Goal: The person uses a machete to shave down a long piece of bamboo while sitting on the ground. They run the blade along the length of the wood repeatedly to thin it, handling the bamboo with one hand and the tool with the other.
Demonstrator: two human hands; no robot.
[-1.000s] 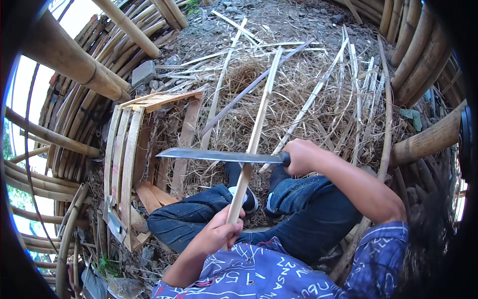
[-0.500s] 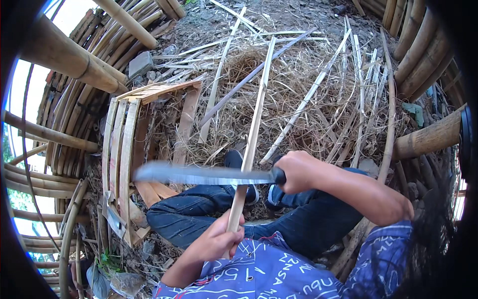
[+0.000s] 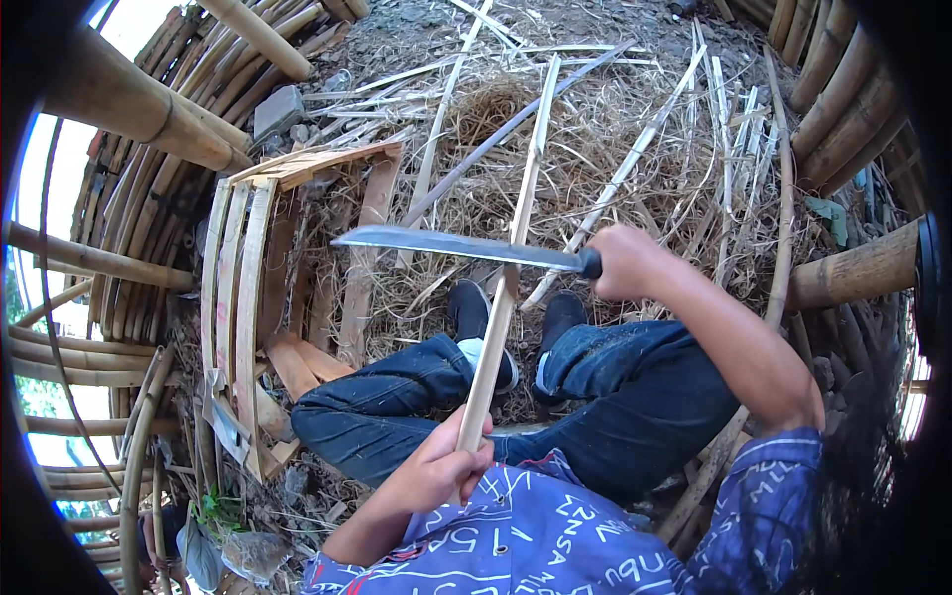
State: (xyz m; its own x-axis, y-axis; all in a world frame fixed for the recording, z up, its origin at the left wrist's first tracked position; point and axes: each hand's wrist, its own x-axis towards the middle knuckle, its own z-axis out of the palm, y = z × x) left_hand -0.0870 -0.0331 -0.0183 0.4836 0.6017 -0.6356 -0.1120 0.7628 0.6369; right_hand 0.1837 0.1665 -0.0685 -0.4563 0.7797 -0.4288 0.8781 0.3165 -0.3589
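Observation:
My left hand [image 3: 444,462] is wrapped round the near end of a long, pale bamboo strip [image 3: 487,375], close to my belly. From there the strip slants up and away from me, past my shoes. My right hand [image 3: 627,262] grips the black handle of a machete [image 3: 446,243]. The long grey blade points left and lies across the strip, roughly at its middle. Just below the blade, a small raised piece shows on the strip's side.
A wooden slatted crate [image 3: 238,288] stands at my left. Bamboo shavings [image 3: 595,149] and loose strips cover the ground ahead. Thick bamboo poles [image 3: 149,114] rise on the left, and another pole [image 3: 853,266] juts in at the right. A grey block [image 3: 279,111] sits behind the crate.
My right hand and the machete have moved away from me along the strip, from near my left hand to its middle. The left hand keeps its hold on the strip.

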